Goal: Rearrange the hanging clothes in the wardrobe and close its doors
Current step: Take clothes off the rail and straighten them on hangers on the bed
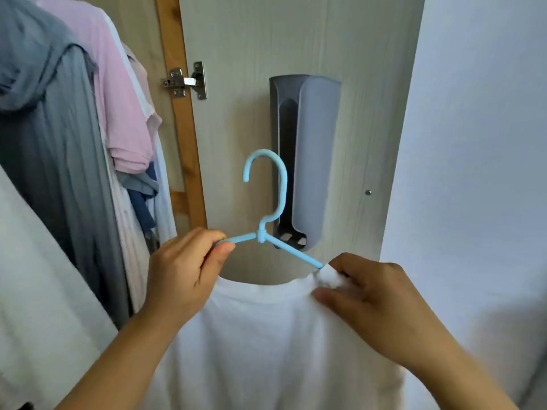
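My left hand (189,270) pinches the left arm of the blue hanger (266,208); my right hand (370,297) grips the white T-shirt (266,335) collar at its right arm. The hook points up, and the hanging clothes (74,143) lie far left, nearer my left hand.

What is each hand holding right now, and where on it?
The left hand pinches the left arm of the blue hanger. The right hand grips the white shirt at its right shoulder, where the hanger's other arm enters the fabric.
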`<state>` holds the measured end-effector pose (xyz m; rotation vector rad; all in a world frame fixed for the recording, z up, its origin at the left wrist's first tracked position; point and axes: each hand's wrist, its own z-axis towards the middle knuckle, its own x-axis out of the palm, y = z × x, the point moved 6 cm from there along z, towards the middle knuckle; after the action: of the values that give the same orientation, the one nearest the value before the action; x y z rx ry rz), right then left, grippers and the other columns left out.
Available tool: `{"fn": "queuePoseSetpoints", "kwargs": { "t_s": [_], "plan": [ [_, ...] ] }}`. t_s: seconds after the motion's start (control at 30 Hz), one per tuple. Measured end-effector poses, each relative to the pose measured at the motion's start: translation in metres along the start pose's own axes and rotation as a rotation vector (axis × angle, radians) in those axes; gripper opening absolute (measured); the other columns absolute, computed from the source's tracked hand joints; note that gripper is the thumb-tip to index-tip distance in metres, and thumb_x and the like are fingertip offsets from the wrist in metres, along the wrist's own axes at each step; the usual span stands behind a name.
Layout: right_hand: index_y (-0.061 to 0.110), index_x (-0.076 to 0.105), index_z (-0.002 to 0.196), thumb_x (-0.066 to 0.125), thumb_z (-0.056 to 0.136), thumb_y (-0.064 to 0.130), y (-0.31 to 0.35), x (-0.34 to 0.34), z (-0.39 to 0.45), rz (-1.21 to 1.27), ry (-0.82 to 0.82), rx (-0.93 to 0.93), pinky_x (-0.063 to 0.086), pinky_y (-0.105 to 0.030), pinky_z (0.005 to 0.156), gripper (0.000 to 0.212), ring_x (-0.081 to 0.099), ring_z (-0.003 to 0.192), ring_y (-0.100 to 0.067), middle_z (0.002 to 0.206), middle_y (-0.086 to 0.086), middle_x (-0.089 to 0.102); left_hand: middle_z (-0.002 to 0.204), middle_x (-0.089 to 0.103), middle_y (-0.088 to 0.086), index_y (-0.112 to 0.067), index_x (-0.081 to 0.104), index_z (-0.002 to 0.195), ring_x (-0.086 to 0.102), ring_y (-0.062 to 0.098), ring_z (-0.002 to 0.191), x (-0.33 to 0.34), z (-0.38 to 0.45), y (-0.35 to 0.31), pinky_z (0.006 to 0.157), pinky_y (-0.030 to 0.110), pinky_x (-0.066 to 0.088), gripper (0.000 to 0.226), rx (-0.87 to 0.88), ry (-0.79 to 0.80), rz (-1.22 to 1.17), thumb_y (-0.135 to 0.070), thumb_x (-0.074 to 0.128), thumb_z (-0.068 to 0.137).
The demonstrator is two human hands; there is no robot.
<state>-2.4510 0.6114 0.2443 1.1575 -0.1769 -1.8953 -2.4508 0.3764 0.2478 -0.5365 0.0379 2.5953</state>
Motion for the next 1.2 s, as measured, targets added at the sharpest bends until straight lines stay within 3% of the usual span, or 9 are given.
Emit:
{"fn": "queuePoseSetpoints", "kwargs": {
  "t_s": [0.17, 0.27, 0.4, 0.5, 0.63, 0.77, 0.97, 1.1, 1.2],
  "plan": [
    [0.028, 0.059, 0.068, 0.07, 0.079, 0.025, -0.032, -0.04, -0.045, -0.003, -0.089, 0.127, 0.034, -0.014, 0.048, 0.016, 0.043, 0.052, -0.007, 0.054, 0.013, 0.051, 0.076, 0.056, -0.022, -0.023, 0.065, 0.095, 0.055, -0.002, 0.073, 0.036, 0.002, -0.053, 0.062, 0.005, 0.04, 0.04, -0.061, 0.177, -0.35, -0.056, 0.043, 0.091],
    [0.03, 0.058, 0.078, 0.07, 0.078, 0.028, -0.055, -0.058, -0.069, -0.066, -0.117, 0.22, 0.033, -0.019, 0.05, 0.012, 0.042, 0.053, -0.008, 0.057, 0.006, 0.053, 0.094, 0.063, -0.02, -0.046, 0.05, 0.118, 0.063, 0.0, 0.083, 0.065, 0.01, -0.086, 0.07, 0.009, 0.048, 0.045, -0.149, 0.303, -0.606, -0.069, 0.049, 0.079],
    [0.032, 0.057, 0.074, 0.074, 0.077, 0.026, -0.077, -0.082, -0.1, -0.168, -0.185, 0.33, 0.037, -0.024, 0.053, 0.018, 0.045, 0.054, -0.008, 0.056, 0.01, 0.052, 0.119, 0.052, -0.027, -0.061, 0.022, 0.129, 0.068, 0.003, 0.083, 0.107, 0.025, -0.137, 0.075, 0.024, 0.056, 0.073, -0.184, 0.444, -0.918, -0.066, 0.059, 0.067],
    [0.032, 0.055, 0.073, 0.072, 0.075, 0.035, -0.088, -0.098, -0.122, -0.251, -0.255, 0.409, 0.035, -0.024, 0.053, 0.017, 0.044, 0.055, -0.009, 0.055, 0.009, 0.049, 0.132, 0.046, -0.024, -0.05, 0.027, 0.137, 0.061, 0.0, 0.099, 0.133, 0.036, -0.169, 0.083, 0.03, 0.055, 0.08, -0.135, 0.528, -0.977, -0.069, 0.063, 0.069],
    [0.035, 0.057, 0.073, 0.065, 0.067, 0.043, -0.096, -0.118, -0.152, -0.316, -0.359, 0.525, 0.034, -0.018, 0.051, 0.012, 0.048, 0.057, -0.009, 0.056, 0.013, 0.053, 0.097, 0.056, -0.014, -0.047, 0.045, 0.105, 0.055, 0.002, 0.085, 0.156, 0.049, -0.208, 0.073, 0.02, 0.049, 0.047, -0.096, 0.48, -1.101, -0.058, 0.07, 0.067],
    [0.026, 0.058, 0.064, 0.075, 0.075, 0.028, -0.095, -0.133, -0.186, -0.412, -0.469, 0.626, 0.035, -0.019, 0.052, 0.02, 0.047, 0.057, -0.009, 0.057, 0.01, 0.054, 0.08, 0.049, -0.009, -0.032, 0.05, 0.101, 0.047, 0.01, 0.073, 0.17, 0.047, -0.25, 0.064, 0.023, 0.044, 0.048, -0.057, 0.434, -1.179, -0.057, 0.067, 0.064],
    [0.023, 0.057, 0.069, 0.067, 0.07, 0.038, -0.076, -0.162, -0.245, -0.496, -0.628, 0.772, 0.034, -0.016, 0.05, 0.018, 0.042, 0.052, -0.007, 0.054, 0.009, 0.048, 0.106, 0.045, -0.03, -0.035, 0.038, 0.132, 0.053, -0.002, 0.094, 0.194, 0.028, -0.313, 0.074, 0.006, 0.043, 0.082, 0.109, 0.64, -1.27, -0.074, 0.059, 0.064],
    [0.024, 0.06, 0.069, 0.076, 0.075, 0.021, -0.058, -0.189, -0.29, -0.523, -0.74, 0.884, 0.034, -0.02, 0.051, 0.017, 0.043, 0.052, -0.006, 0.056, 0.007, 0.05, 0.103, 0.056, -0.022, -0.028, 0.06, 0.114, 0.057, 0.001, 0.095, 0.209, 0.009, -0.341, 0.078, 0.015, 0.045, 0.069, 0.312, 0.684, -1.201, -0.079, 0.05, 0.069],
    [0.027, 0.063, 0.073, 0.076, 0.07, 0.033, -0.043, -0.201, -0.324, -0.537, -0.823, 0.949, 0.041, -0.03, 0.055, 0.014, 0.048, 0.054, -0.008, 0.06, 0.006, 0.057, 0.091, 0.062, -0.021, -0.027, 0.069, 0.098, 0.061, -0.001, 0.084, 0.219, -0.011, -0.363, 0.075, 0.016, 0.046, 0.07, 0.375, 0.733, -1.204, -0.083, 0.047, 0.061]
  ]
}}
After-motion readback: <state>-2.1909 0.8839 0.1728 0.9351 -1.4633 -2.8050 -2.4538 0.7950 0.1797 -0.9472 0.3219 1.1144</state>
